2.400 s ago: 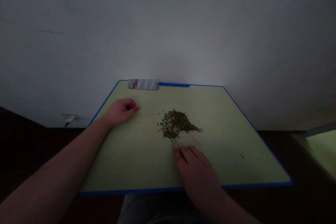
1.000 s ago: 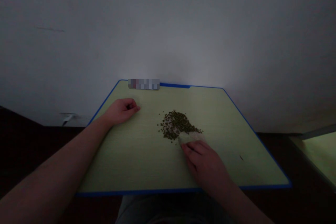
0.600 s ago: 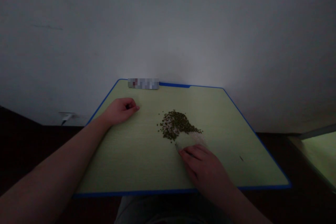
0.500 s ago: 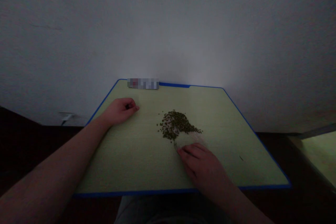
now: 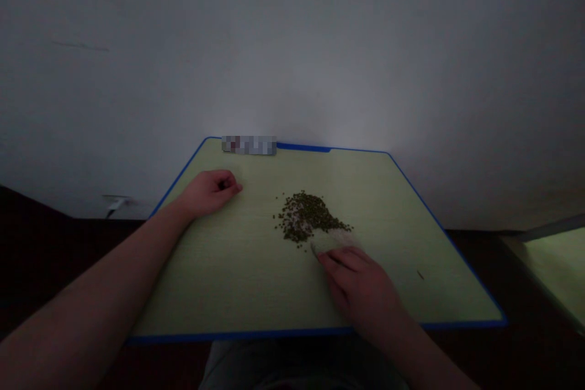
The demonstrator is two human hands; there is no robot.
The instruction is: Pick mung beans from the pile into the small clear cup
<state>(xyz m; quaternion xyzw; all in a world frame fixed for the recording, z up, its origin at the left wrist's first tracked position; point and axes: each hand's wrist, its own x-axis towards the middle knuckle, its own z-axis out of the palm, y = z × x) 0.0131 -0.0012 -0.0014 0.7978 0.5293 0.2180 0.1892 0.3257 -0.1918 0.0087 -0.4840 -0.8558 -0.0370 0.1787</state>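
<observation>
Green beans (image 5: 301, 217) unchanged; right hand (image 5: 361, 286) slid rightward, fingers curved; left hand (image 5: 210, 192) stays curled.

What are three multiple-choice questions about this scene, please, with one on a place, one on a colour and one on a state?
1. Where is the right hand?
A. Up against the wall
B. At the pale grains beside the dark green seed pile
C. Lifted high in the air

2. What colour is the board's edge?
A. Red
B. White
C. Blue

3. What state is the left hand in?
A. Loosely curled, resting on the board
B. Flat with spread fingers
C. Gripping a spoon

Answers:
1 B: its fingertips lie at the grains' near side.
2 C: a blue strip frames the board.
3 A: its fingers fold inward.
</observation>
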